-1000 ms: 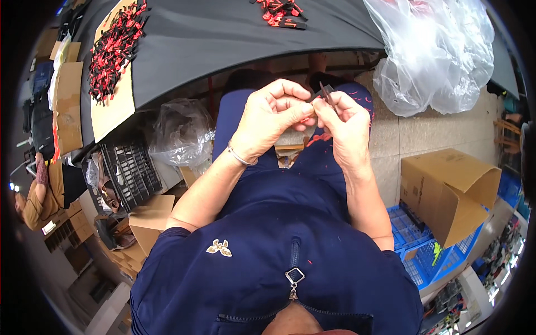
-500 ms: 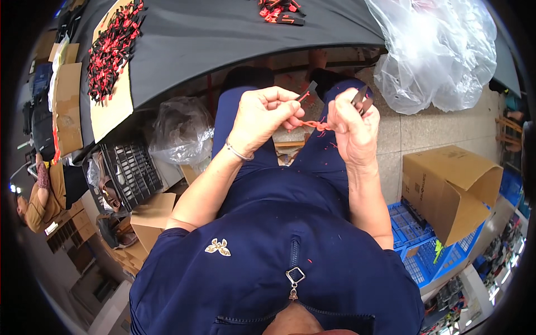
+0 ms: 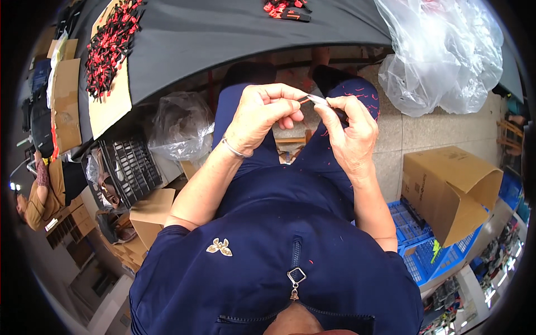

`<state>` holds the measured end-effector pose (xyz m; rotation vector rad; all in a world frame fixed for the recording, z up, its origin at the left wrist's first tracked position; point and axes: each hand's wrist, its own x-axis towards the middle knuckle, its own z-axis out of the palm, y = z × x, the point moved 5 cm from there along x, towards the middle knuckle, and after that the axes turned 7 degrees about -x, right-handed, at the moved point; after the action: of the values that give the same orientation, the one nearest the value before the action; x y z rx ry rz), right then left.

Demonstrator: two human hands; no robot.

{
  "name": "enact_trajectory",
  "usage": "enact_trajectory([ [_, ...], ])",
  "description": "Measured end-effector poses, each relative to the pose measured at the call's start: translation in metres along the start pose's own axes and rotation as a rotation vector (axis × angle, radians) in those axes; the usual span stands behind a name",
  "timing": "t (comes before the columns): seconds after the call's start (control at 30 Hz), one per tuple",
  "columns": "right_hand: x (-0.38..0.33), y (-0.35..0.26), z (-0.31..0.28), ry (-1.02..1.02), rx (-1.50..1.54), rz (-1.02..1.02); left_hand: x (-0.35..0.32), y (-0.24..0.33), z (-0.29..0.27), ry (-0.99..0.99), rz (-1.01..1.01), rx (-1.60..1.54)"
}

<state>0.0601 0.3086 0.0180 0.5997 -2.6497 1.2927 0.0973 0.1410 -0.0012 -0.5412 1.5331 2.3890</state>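
Observation:
Both of my hands meet above my lap. My left hand [image 3: 267, 111], with a bracelet at the wrist, pinches a small black and red strip [image 3: 304, 100] between thumb and fingertips. My right hand [image 3: 353, 131] is closed around thread snips [image 3: 318, 100]. Their pale metal blades point left and meet the end of the strip; whether they are closed on it is too small to tell. The snips' dark handle is mostly hidden in my palm. Red thread bits [image 3: 360, 92] lie scattered over my right thigh.
A heap of black and red pieces [image 3: 114, 53] lies on cardboard on the dark-covered table [image 3: 223, 42], with a smaller pile [image 3: 286, 10] farther right. Clear plastic bags [image 3: 441, 61] hang at the right. A cardboard box [image 3: 441, 187] rests on blue crates; a black crate [image 3: 131, 167] stands left.
The red thread stretched between my hands is no longer seen there. My right hand has moved slightly left, and the snips have turned so their blades meet the strip.

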Motion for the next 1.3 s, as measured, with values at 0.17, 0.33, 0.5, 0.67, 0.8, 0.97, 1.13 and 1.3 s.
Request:
enact_trajectory([
  [0.17, -0.003, 0.018, 0.007, -0.017, 0.283, 0.150, 0.002, -0.001, -0.001, 0.006, -0.015, -0.034],
  [0.33, 0.006, 0.004, 0.004, -0.031, 0.087, 0.045, 0.006, 0.003, -0.006, 0.020, 0.002, 0.011],
  [0.5, 0.006, 0.018, 0.018, -0.057, 0.275, 0.243, 0.003, 0.023, -0.038, 0.145, 0.072, 0.084],
  [0.67, 0.009, 0.018, 0.029, -0.120, 0.450, 0.357, -0.008, 0.103, -0.133, 0.449, 0.397, 0.259],
  [0.8, 0.017, 0.013, 0.034, -0.135, 0.442, 0.347, -0.026, 0.206, -0.243, 0.691, 0.812, 0.435],
  [0.97, 0.020, 0.008, 0.051, -0.127, 0.488, 0.335, -0.031, 0.241, -0.265, 1.130, 0.990, 1.114],
  [1.13, 0.019, 0.013, 0.059, -0.124, 0.504, 0.385, 0.033, 0.183, -0.157, 0.661, 0.937, 1.180],
  [1.3, 0.022, 0.017, 0.057, -0.133, 0.506, 0.341, 0.109, 0.159, -0.100, 0.471, 1.031, 1.213],
])
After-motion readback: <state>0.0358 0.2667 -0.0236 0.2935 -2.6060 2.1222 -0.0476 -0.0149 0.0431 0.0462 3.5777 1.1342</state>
